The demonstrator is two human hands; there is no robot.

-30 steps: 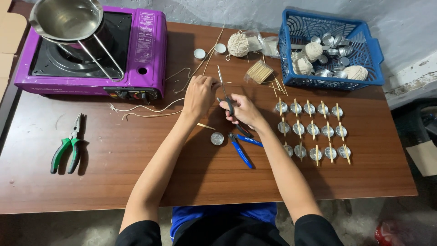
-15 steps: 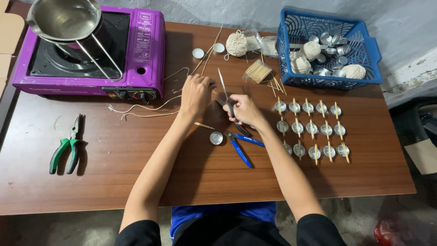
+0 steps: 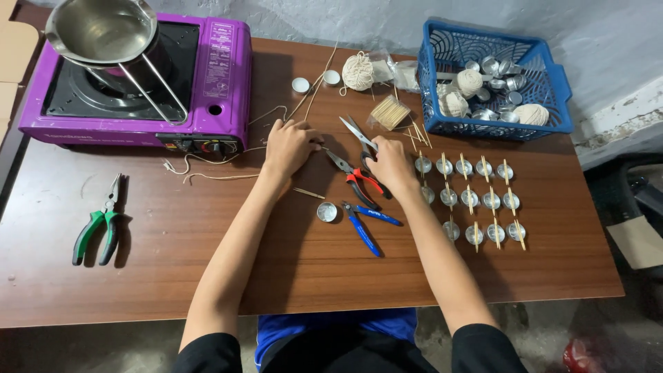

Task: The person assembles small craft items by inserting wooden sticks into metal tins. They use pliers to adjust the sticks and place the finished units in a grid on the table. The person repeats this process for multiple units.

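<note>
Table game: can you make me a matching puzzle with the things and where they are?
Things:
1. green-handled pliers
2. blue plastic basket
3. purple gas stove
4. blue-handled pliers

Places:
A. far right of the table
B. far left corner
C. near left, alone
D. between the two arms

Pairs: 1-C, 2-A, 3-B, 4-D

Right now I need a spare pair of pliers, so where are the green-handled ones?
In the head view, the green-handled pliers lie on the wooden table at the person's far left, just below the purple gas stove and well away from the left hand.
</note>
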